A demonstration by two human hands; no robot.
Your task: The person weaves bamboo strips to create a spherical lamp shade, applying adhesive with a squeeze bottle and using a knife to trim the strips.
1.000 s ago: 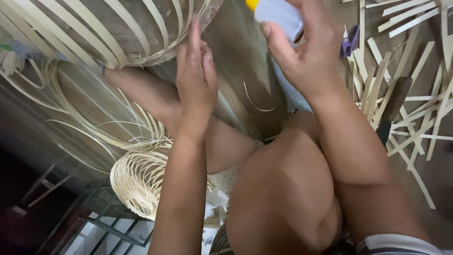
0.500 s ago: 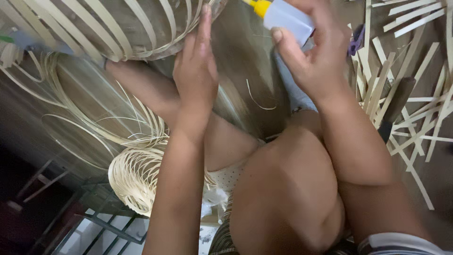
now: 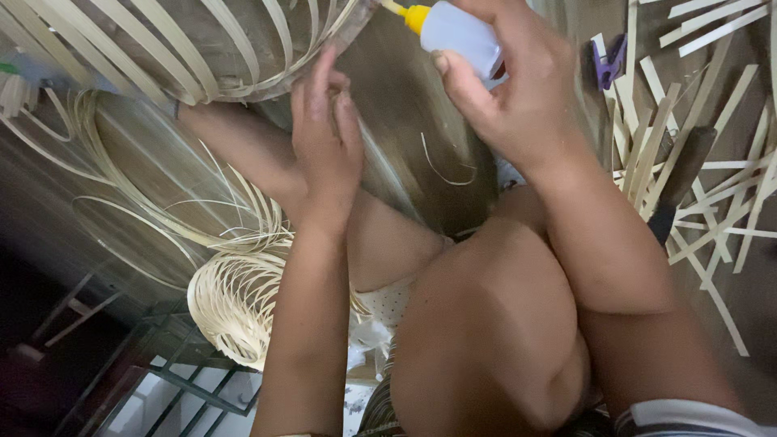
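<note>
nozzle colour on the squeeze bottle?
Yellow nozzle on a pale bluish-white squeeze bottle, held in the right hand; head view.

Bare brown floor (image 3: 405, 154) lies open between the hands. Loose pale bamboo strips (image 3: 688, 162) crowd its right edge; the woven bamboo-strip frame (image 3: 178, 48) and coiled thin cane (image 3: 235, 299) block the left.

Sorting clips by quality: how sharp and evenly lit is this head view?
Head view: right hand and glue bottle fairly sharp; left hand slightly soft; bamboo frame bright at the top; lower-left corner falls into dark shadow.
</note>
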